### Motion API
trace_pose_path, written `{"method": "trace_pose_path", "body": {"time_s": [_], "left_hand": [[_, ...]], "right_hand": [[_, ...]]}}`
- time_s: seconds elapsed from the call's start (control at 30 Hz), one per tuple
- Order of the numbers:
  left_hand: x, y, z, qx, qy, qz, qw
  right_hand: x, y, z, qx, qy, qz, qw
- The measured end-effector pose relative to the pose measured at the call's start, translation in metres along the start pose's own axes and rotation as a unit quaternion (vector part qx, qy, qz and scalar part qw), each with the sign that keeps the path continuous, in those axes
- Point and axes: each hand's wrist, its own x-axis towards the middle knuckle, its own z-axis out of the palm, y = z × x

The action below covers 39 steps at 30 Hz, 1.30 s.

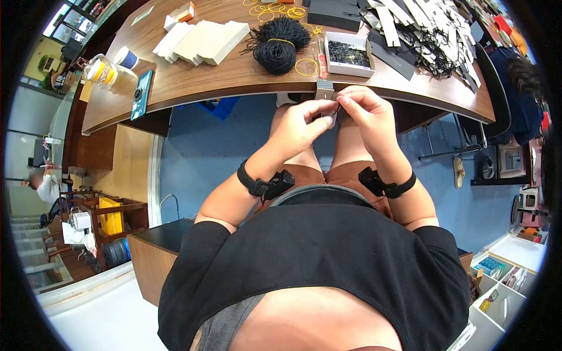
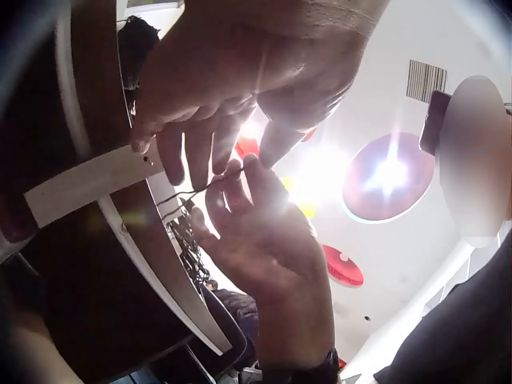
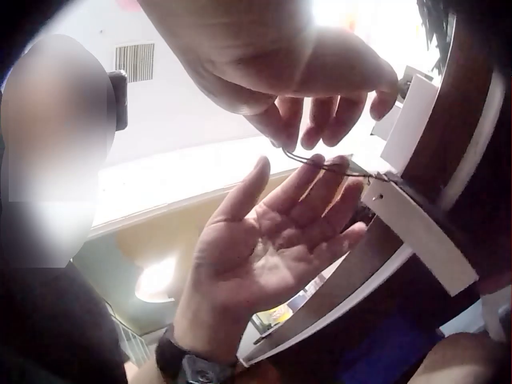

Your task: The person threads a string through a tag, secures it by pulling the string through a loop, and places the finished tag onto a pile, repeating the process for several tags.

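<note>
Both hands meet at the table's front edge over a thin black cord (image 3: 320, 164). My right hand (image 1: 369, 114) pinches the cord's looped end between thumb and finger. The cord runs across the fingertips of my left hand (image 1: 304, 126), whose fingers (image 3: 308, 192) are mostly extended, palm up and thumb apart in the right wrist view. A pale rectangular tag (image 2: 96, 188) with a small hole juts past the table edge beside the fingers. The cord's other end reaches that tag's holed end (image 3: 424, 236). Another pale card (image 3: 412, 120) lies near it.
On the table (image 1: 193, 90) lie a bundle of black cords (image 1: 282, 47), stacked pale cards (image 1: 213, 42), yellow rubber bands (image 1: 305, 67) and a white box (image 1: 349, 55) of small black pieces. A heap of corded tags (image 1: 433, 41), a phone (image 1: 141, 95) and a plastic jar (image 1: 102, 73) stand farther out.
</note>
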Motion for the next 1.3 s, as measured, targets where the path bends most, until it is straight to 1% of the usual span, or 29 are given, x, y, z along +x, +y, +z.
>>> {"method": "trace_pose_path", "body": {"time_s": [0.03,0.07,0.13,0.17,0.27,0.37,0.4,0.47,0.5,0.53,0.57,0.63,0.67,0.73,0.87,0.97,1.0,1.03,1.07,1.13,1.17,1.2,1.23,1.27,1.3], "left_hand": [[0.001,-0.002,0.000,-0.018,0.018,0.009,1.000],[0.002,-0.005,0.002,-0.036,0.036,0.019,0.999],[0.002,-0.005,0.005,-0.070,0.041,0.011,0.997],[0.002,-0.006,0.006,-0.087,0.043,0.007,0.995],[0.006,-0.015,0.007,-0.080,0.078,0.011,0.994],[0.013,-0.021,0.008,-0.203,0.073,0.043,0.976],[0.015,-0.021,0.006,-0.219,0.076,0.039,0.972],[0.018,-0.021,0.000,-0.249,0.083,0.029,0.964],[0.021,-0.017,0.002,-0.225,0.107,0.028,0.968],[0.021,-0.016,-0.001,-0.218,0.102,0.020,0.970],[0.022,-0.016,-0.004,-0.212,0.096,0.010,0.973],[0.021,-0.011,-0.004,-0.194,0.096,-0.016,0.976],[0.020,-0.010,-0.004,-0.169,0.098,-0.011,0.981],[0.019,-0.009,-0.005,-0.119,0.102,0.000,0.988],[0.016,-0.009,-0.003,-0.066,0.139,0.027,0.988],[0.016,-0.010,-0.002,-0.021,0.145,0.056,0.988],[0.017,-0.011,-0.002,-0.004,0.148,0.073,0.986],[0.017,-0.012,-0.001,0.012,0.151,0.089,0.984],[0.017,-0.012,-0.001,0.013,0.152,0.089,0.984],[0.016,-0.011,-0.001,0.016,0.154,0.088,0.984],[0.017,-0.011,0.000,0.027,0.163,0.106,0.980],[0.017,-0.010,0.000,0.038,0.174,0.125,0.976],[0.017,-0.010,0.000,0.050,0.185,0.143,0.971],[0.016,-0.010,0.000,0.060,0.189,0.148,0.969],[0.016,-0.011,-0.001,0.071,0.194,0.153,0.966]], "right_hand": [[0.000,-0.001,0.002,-0.071,0.010,-0.070,0.995],[0.000,-0.001,0.004,-0.065,0.007,-0.065,0.996],[-0.002,0.000,0.006,-0.056,0.004,-0.055,0.997],[-0.001,0.004,0.006,-0.066,0.005,-0.068,0.995],[-0.002,-0.001,0.008,0.008,0.001,0.047,0.999],[0.005,-0.001,0.005,0.125,-0.015,0.116,0.985],[0.008,0.000,0.002,0.060,-0.033,0.112,0.991],[0.023,0.004,-0.009,-0.069,-0.071,0.103,0.990],[0.034,-0.001,-0.012,-0.179,-0.022,0.029,0.983],[0.054,-0.003,-0.019,-0.327,0.025,-0.140,0.934],[0.074,-0.005,-0.029,-0.391,0.037,-0.177,0.903],[0.105,0.007,-0.044,-0.522,0.013,-0.166,0.836],[0.110,0.011,-0.047,-0.583,-0.010,-0.147,0.799],[0.114,0.012,-0.045,-0.692,-0.057,-0.107,0.712],[0.118,0.012,-0.039,-0.706,-0.069,-0.080,0.700],[0.113,0.015,-0.043,-0.626,0.016,-0.176,0.760],[0.113,0.019,-0.044,-0.589,0.040,-0.188,0.785],[0.113,0.024,-0.045,-0.549,0.064,-0.200,0.809],[0.112,0.026,-0.045,-0.508,0.088,-0.212,0.830],[0.105,0.018,-0.042,-0.450,0.138,-0.197,0.860],[0.101,0.015,-0.040,-0.420,0.163,-0.189,0.873],[0.097,0.016,-0.039,-0.329,0.171,-0.159,0.915],[0.094,0.019,-0.039,-0.234,0.178,-0.126,0.947],[0.089,0.020,-0.037,-0.136,0.184,-0.092,0.969],[0.080,0.009,-0.032,0.057,0.128,-0.022,0.990]]}}
